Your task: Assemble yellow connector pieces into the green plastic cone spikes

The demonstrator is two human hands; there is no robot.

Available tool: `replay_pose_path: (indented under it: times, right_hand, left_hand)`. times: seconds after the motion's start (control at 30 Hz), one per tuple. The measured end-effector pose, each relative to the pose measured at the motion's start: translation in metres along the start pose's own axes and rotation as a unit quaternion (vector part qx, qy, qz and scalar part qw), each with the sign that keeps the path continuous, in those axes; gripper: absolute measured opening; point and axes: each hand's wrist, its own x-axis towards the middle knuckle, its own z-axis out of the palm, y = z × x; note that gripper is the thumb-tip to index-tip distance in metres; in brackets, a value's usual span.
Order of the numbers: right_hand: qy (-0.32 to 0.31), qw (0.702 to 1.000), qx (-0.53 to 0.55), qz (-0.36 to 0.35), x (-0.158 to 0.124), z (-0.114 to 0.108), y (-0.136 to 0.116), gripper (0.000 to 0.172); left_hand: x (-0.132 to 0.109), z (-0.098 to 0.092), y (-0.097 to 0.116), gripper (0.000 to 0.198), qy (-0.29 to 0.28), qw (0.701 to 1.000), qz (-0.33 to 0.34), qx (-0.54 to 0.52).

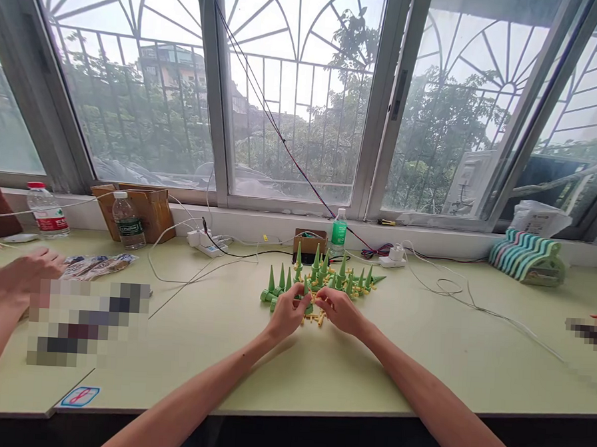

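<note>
Both of my hands work close together over a group of green cones (315, 259) and small yellow pegs (320, 320) on the pale green table. In my left hand (290, 311) the fingers are closed around a green cone-shaped piece (306, 286), whose tip sticks up. Just to its right, my right hand (342, 311) has its fingers pinched together. Whatever lies between those fingertips is too small to name. More cones stand upright behind and left of my hands, with yellow pegs scattered among them.
A small cardboard box (309, 244) and a green-labelled bottle (338, 233) stand behind the cones. Cables and a power strip (210, 247) run along the back. Another person's hand (23, 272) is at the far left, near two bottles. Hangers (527, 257) are stacked at the right.
</note>
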Motion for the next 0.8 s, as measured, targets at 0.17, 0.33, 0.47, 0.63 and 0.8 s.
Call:
replay_pose_path:
  times: [0.17, 0.33, 0.47, 0.63, 0.8]
  right_hand:
    - [-0.002, 1.0, -0.008, 0.001, 0.0002, -0.0008, -0.0012, 0.029]
    - [-0.003, 1.0, 0.002, 0.003, -0.0008, -0.0017, -0.0032, 0.025]
    - [-0.007, 1.0, 0.016, 0.004, -0.0018, -0.0017, -0.0036, 0.022]
    - [-0.003, 1.0, 0.018, -0.007, -0.0021, -0.0002, -0.0011, 0.02]
    - [-0.006, 1.0, 0.017, -0.008, -0.0018, 0.0007, 0.0005, 0.02]
  left_hand:
    - [-0.0002, -0.0005, 0.0012, 0.024, -0.007, 1.0, -0.003, -0.003]
    - [-0.0002, -0.001, 0.003, 0.025, -0.002, 1.0, -0.003, 0.004]
    - [-0.0003, -0.0009, 0.0037, 0.023, 0.002, 1.0, -0.001, 0.006]
    - [0.0001, -0.0001, 0.001, 0.023, 0.005, 1.0, 0.002, 0.012]
    - [-0.0002, 0.0005, -0.0006, 0.023, 0.001, 1.0, 0.003, 0.009]
